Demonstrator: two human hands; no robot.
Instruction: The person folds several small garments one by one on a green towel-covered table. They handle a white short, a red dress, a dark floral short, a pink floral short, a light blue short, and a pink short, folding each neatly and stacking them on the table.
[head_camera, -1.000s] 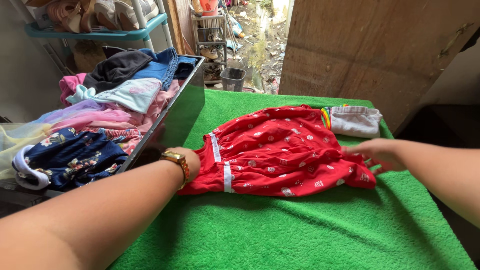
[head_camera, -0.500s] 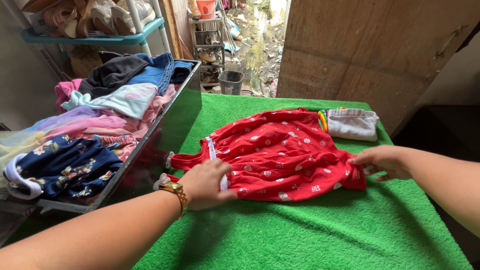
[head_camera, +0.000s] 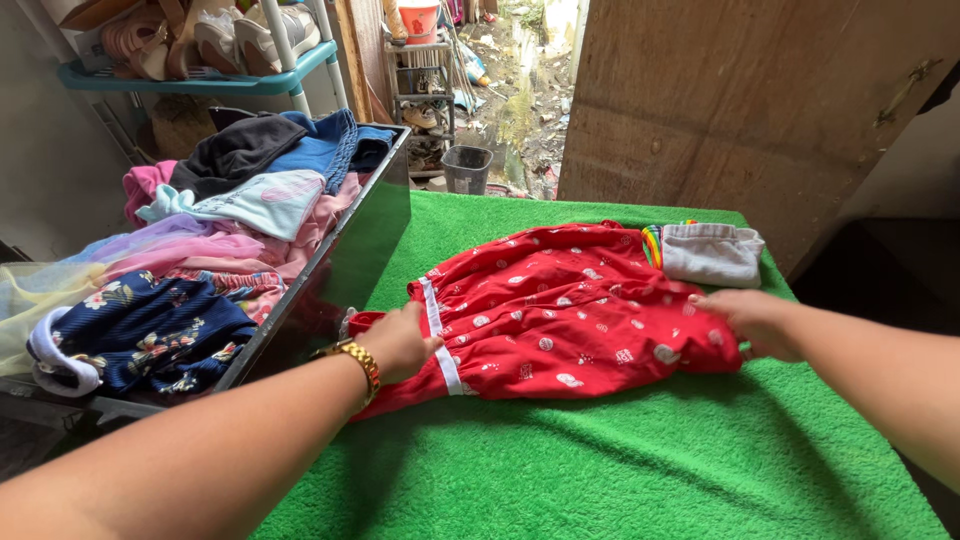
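Two bare forearms reached across a green towel (head_camera: 600, 470). The left hand (head_camera: 400, 342), gold watch (head_camera: 355, 358) at the wrist, pinched the bodice of a red spotted dress (head_camera: 570, 320) lying flat; its fingertips were hidden. The right hand (head_camera: 750, 318) pressed the hem, fingers together. Behind lay folded grey cloth (head_camera: 712, 254).

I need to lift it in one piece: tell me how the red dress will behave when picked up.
The red dress looks thin and creased, so it will probably hang limp. It likely weighs little. On the fuzzy green towel it may drag rather than slide.
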